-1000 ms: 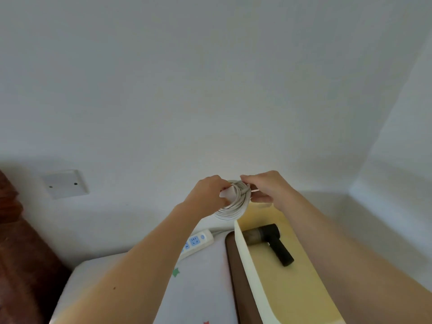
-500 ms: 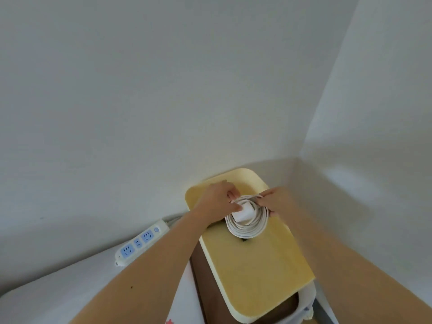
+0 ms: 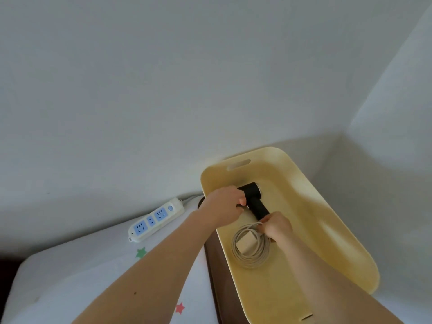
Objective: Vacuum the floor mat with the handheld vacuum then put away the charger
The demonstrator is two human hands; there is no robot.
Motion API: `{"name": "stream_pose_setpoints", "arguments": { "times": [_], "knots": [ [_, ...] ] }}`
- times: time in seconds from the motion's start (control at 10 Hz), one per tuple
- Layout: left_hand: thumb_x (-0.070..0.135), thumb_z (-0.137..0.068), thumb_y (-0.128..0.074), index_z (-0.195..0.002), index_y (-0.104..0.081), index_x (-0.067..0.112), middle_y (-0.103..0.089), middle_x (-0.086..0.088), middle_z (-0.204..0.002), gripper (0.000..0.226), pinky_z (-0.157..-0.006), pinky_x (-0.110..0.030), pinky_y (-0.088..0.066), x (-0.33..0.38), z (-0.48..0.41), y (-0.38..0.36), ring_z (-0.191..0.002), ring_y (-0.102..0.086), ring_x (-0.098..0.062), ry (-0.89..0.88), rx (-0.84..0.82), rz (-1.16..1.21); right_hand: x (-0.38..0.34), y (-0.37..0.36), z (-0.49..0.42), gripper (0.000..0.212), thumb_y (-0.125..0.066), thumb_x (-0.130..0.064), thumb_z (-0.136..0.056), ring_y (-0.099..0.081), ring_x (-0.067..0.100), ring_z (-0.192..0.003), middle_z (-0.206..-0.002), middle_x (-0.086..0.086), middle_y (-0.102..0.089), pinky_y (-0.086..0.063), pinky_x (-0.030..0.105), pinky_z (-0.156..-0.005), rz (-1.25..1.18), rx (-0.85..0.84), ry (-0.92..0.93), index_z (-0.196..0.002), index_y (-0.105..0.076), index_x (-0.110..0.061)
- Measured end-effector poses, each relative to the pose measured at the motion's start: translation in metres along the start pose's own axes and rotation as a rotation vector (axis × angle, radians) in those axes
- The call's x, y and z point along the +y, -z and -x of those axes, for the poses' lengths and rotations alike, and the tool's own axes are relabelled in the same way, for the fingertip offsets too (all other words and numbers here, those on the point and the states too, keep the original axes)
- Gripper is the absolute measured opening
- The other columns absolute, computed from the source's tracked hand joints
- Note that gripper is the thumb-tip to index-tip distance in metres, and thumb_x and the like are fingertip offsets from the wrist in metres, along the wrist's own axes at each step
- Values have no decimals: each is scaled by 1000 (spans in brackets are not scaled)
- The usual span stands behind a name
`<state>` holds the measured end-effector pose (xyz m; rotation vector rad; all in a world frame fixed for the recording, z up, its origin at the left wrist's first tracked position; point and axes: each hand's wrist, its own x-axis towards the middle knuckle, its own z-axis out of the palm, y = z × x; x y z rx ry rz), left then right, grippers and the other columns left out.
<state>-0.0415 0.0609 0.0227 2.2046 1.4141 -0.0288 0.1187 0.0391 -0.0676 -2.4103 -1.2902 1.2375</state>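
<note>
R hand (image 3: 278, 226) pinches the coiled charger (image 3: 245, 245), which lies mid yellow bin (image 3: 327, 230) by its left wall; L hand (image 3: 222, 206) curls round the handheld vacuum (image 3: 256, 202) nearer the bin's far end.

A room in a home: a corner of plain white walls (image 3: 163, 90), a white power strip (image 3: 155, 219) lying on a star-printed mat (image 3: 70, 277), a yellow plastic storage bin (image 3: 339, 230) beside it
</note>
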Motion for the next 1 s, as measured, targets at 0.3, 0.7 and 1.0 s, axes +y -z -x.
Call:
{"name": "stream_pose_setpoints", "arguments": {
  "times": [0.3,0.7,1.0],
  "knots": [
    [22,-95,-47,-114,-60,21,-55,0,-117,23,-91,-37,-47,-16,-1,7,-105,-54,-20,24,21,-26,-12,-26,-16,15,-60,-13,-91,-54,23,-73,-90,7,-65,-43,27,-62,154,77,36,-103,-67,-10],
    [22,-94,-47,-115,-59,22,-56,1,-113,24,-85,-36,-49,-22,0,8,-100,-56,-20,8,62,-69,-34,-4,-3,24,-63,-19,-85,-57,20,-81,-93,-1,-63,-45,27,-66,405,86,183,-109,-64,-24],
    [22,-94,-44,-122,-56,24,-51,3,-121,30,-88,-33,-47,-25,24,40,-110,-53,-18,65,179,-121,-86,31,22,21,-54,-17,-81,-53,18,-61,-63,0,-53,-33,25,-49,446,136,350,-61,-52,-17]
  ]
}}
